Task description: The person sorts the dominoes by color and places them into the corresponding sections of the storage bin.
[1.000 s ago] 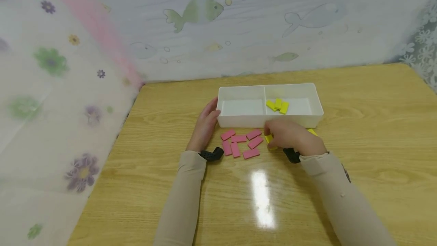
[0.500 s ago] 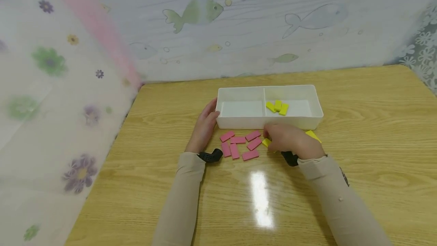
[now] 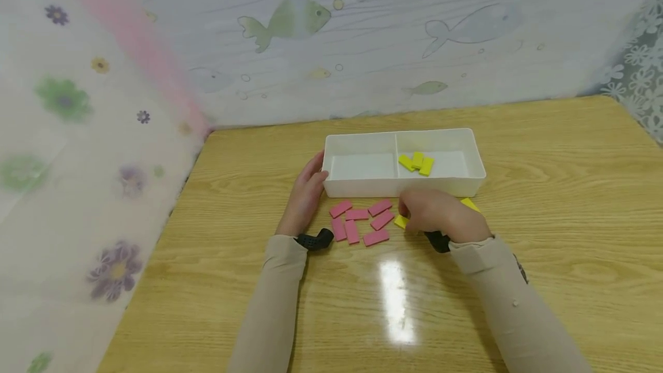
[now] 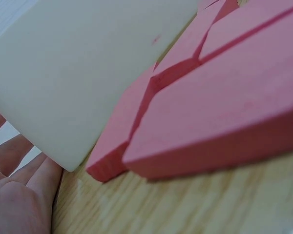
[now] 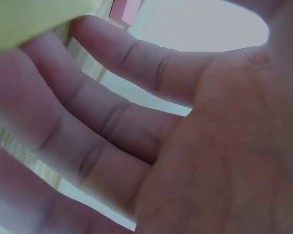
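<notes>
A white two-part box [image 3: 357, 189] stands on the table. My left hand [image 3: 303, 197] rests at its left end, with the thumb by the near corner and the fingers along the end wall. In the left wrist view those fingers [image 4: 19, 161] lie beside the white wall. In front of the box my right hand [image 3: 440, 212] holds a yellow block [image 3: 401, 221] at its fingertips, mostly covered by the hand. The right wrist view has the block [image 5: 29, 19] against the fingertips; the thumb's tip is out of sight. Several yellow blocks [image 3: 426, 166] lie in the right compartment.
Several pink blocks [image 3: 376, 238] lie on the table [image 3: 331, 304] between the hands, close to the box front. Another yellow block [image 3: 469, 204] lies past the right hand. A wall covering with fish [image 3: 295, 19] rises behind the table.
The yellow block at my right fingertips has turned and shifted slightly toward me. The left hand stays by the box, and the whole view has shifted a little.
</notes>
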Action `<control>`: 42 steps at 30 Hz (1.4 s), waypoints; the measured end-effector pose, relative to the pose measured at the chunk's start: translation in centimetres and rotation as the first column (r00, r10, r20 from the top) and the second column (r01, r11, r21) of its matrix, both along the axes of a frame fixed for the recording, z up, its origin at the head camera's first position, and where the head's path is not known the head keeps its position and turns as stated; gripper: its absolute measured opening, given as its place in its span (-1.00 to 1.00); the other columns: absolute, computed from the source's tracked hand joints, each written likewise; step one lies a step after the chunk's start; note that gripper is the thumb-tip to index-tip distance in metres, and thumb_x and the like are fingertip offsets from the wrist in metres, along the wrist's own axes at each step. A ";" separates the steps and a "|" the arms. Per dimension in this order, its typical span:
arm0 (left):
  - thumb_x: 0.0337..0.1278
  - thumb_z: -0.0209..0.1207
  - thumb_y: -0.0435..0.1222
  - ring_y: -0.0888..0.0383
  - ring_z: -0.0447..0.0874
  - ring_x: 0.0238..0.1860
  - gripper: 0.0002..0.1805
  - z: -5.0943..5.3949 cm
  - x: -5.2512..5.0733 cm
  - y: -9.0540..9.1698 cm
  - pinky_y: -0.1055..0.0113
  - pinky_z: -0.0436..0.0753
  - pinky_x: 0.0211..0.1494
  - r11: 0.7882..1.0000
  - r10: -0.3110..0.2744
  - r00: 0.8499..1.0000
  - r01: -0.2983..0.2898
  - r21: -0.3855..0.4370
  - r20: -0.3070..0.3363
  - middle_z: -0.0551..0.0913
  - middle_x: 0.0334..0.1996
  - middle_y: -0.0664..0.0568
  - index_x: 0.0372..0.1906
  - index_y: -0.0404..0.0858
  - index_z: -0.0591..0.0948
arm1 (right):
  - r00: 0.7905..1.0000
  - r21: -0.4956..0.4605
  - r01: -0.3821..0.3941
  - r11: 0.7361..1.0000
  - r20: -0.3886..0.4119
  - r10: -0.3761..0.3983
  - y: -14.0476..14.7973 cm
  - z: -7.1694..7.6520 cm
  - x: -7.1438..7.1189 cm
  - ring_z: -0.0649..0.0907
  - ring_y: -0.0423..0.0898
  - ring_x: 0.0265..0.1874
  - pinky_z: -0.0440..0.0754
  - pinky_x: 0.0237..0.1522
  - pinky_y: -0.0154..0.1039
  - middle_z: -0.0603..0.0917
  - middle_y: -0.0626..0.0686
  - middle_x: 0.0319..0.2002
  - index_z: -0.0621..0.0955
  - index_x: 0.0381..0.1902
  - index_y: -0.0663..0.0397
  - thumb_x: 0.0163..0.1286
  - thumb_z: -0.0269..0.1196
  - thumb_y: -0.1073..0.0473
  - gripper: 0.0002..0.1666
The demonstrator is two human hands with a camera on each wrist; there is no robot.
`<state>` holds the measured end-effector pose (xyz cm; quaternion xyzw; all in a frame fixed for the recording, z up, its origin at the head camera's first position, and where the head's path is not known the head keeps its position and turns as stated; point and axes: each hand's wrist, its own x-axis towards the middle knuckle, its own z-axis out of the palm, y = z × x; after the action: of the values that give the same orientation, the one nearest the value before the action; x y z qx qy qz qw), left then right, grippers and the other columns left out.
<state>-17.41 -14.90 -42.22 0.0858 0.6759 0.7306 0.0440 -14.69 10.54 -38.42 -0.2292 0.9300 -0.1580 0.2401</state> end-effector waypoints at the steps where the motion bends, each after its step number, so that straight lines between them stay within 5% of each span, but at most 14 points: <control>1: 0.25 -0.12 -0.33 0.07 -0.01 0.33 -0.44 0.0 0.0 0.0 0.14 0.14 0.27 1.000 0.000 1.000 0.000 0.000 0.000 0.06 0.35 -0.01 0.35 -0.20 0.11 | 1.000 0.002 -0.001 1.000 0.001 0.001 -0.1 0.0 0.0 0.43 -0.09 -0.48 0.38 -0.43 -0.26 0.47 -0.04 -0.49 0.50 -0.38 0.10 -0.01 0.32 0.20 -0.75; 15: 0.24 -0.11 -0.34 0.05 0.00 0.33 -0.43 0.2 0.2 0.0 0.14 0.14 0.27 0.999 -0.015 1.000 0.015 0.033 -0.004 0.05 0.35 -0.05 0.35 -0.24 0.10 | 1.000 0.004 -0.009 1.000 -0.016 0.009 0.5 -0.1 -0.4 0.36 -0.16 -0.67 0.24 -0.60 -0.31 0.37 -0.07 -0.68 0.47 -0.64 0.04 0.10 0.19 0.16 -0.81; 27: 0.25 -0.12 -0.35 0.05 -0.01 0.33 -0.44 0.3 0.3 0.0 0.15 0.13 0.28 1.000 -0.011 1.000 0.011 0.030 0.001 0.05 0.35 -0.03 0.35 -0.21 0.12 | 0.999 -0.101 0.025 0.995 0.041 -0.021 1.6 0.6 -0.8 0.52 -0.18 -0.59 0.43 -0.50 -0.30 0.56 -0.04 -0.53 0.52 -0.37 0.12 0.24 0.10 0.21 -0.91; 36: 0.26 -0.14 -0.35 0.05 0.00 0.33 -0.45 0.3 0.2 0.0 0.17 0.15 0.27 1.000 0.002 1.000 -0.002 0.013 0.009 0.05 0.35 -0.04 0.35 -0.23 0.11 | 1.000 -0.136 0.017 0.991 0.023 -0.014 2.3 1.3 -1.0 0.50 -0.18 -0.54 0.44 -0.43 -0.27 0.57 -0.05 -0.48 0.52 -0.10 0.11 0.22 0.04 0.23 -0.72; 42: 0.26 -0.13 -0.34 0.04 0.00 0.33 -0.45 0.2 0.3 0.0 0.12 0.13 0.28 1.000 -0.003 1.000 0.003 0.018 0.012 0.04 0.35 -0.04 0.35 -0.22 0.11 | 1.000 -0.207 0.001 0.978 0.023 0.004 3.0 1.9 -0.9 0.51 -0.17 -0.56 0.44 -0.43 -0.25 0.56 -0.03 -0.49 0.50 -0.19 0.05 0.19 0.02 0.26 -0.78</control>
<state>-17.14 -14.88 -41.97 0.0829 0.6690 0.7370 0.0482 -15.59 13.55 -36.53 -0.2517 0.9055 -0.2565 0.2257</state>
